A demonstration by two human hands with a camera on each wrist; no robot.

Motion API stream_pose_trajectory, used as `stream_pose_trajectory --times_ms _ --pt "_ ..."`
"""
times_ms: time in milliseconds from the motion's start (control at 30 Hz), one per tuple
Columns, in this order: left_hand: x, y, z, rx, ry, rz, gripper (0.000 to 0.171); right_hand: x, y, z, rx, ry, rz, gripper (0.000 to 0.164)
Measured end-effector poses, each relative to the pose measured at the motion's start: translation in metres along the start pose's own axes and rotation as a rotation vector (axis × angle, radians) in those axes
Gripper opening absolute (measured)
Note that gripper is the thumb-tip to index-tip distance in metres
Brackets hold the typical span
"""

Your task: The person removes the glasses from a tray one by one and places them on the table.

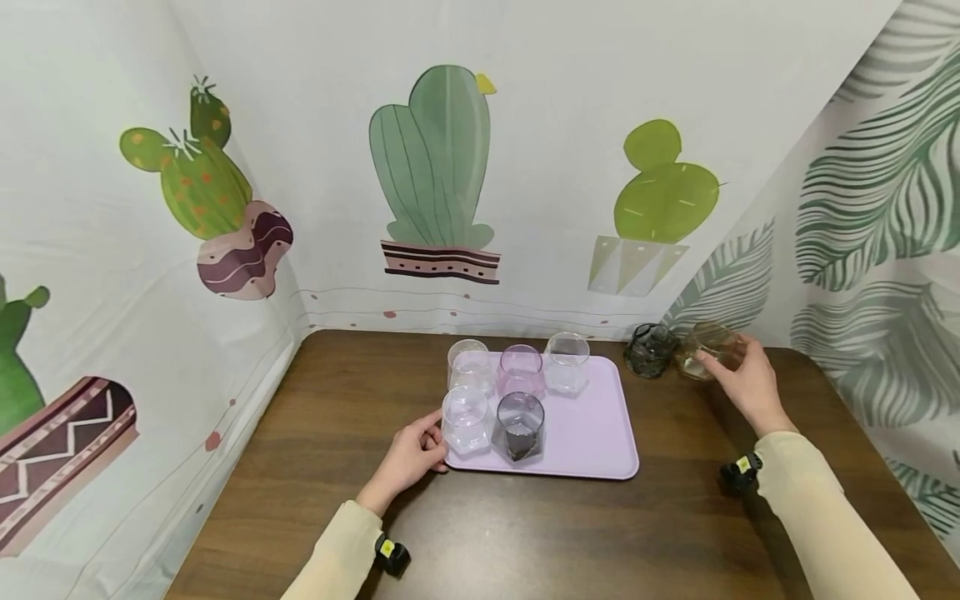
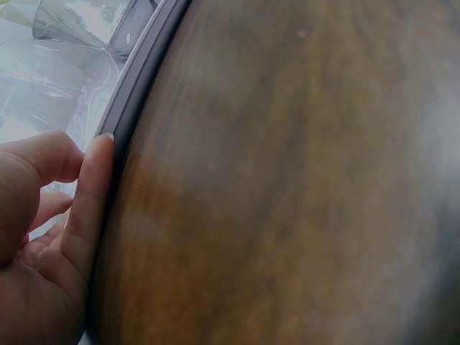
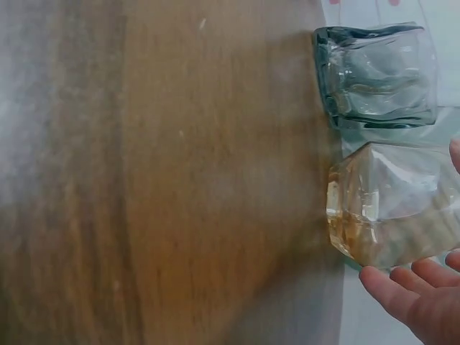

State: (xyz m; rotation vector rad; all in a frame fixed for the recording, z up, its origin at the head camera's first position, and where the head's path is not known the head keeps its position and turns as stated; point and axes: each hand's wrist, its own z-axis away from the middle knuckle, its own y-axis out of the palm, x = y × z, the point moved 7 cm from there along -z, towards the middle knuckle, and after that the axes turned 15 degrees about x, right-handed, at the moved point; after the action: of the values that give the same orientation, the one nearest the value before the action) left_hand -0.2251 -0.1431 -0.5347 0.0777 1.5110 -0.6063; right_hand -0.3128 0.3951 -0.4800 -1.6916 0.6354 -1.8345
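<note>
In the head view, my right hand (image 1: 746,387) grips an amber glass (image 3: 392,208) at the table's back right, thumb on one side and fingers on the other. Whether its base touches the table I cannot tell. Just left of it stands a dark grey-green glass (image 1: 651,350). My left hand (image 1: 411,454) holds the front left corner of a lilac tray (image 1: 592,433), its thumb (image 2: 93,187) against the rim. On the tray are a purple glass (image 1: 521,371), a dark grey glass (image 1: 520,429) and several clear glasses (image 1: 466,421).
The brown wooden table (image 1: 487,533) carries everything. Its back edge meets a white cloth (image 1: 330,217) printed with cacti. Leaf-patterned cloth (image 1: 885,200) hangs at the right. Glasses crowd the tray's left and back, while bare surface shows at its right.
</note>
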Motion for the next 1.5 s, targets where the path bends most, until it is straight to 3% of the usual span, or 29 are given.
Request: stream_pose_trajectory --times_ms 200,600,1033,1133,1500 --pt "0.004 -0.002 0.0 0.019 0.012 0.053 0.067 0.01 -0.008 0.013 -0.055 -0.038 0.014 0.083" --pt "0.004 -0.002 0.0 0.023 0.01 0.049 0.068 0.02 -0.014 0.049 -0.19 -0.129 0.055 0.059" --pt "-0.001 -0.002 0.001 0.008 0.009 0.029 0.065 0.053 0.005 0.077 -0.219 -0.231 0.029 0.047" --pt "0.006 -0.003 -0.002 0.028 0.021 0.046 0.067 0.062 0.013 0.079 -0.211 -0.266 0.031 0.045" --pt "0.006 -0.003 -0.001 0.026 0.023 0.049 0.065 0.089 0.04 0.078 -0.14 -0.324 -0.001 0.05"
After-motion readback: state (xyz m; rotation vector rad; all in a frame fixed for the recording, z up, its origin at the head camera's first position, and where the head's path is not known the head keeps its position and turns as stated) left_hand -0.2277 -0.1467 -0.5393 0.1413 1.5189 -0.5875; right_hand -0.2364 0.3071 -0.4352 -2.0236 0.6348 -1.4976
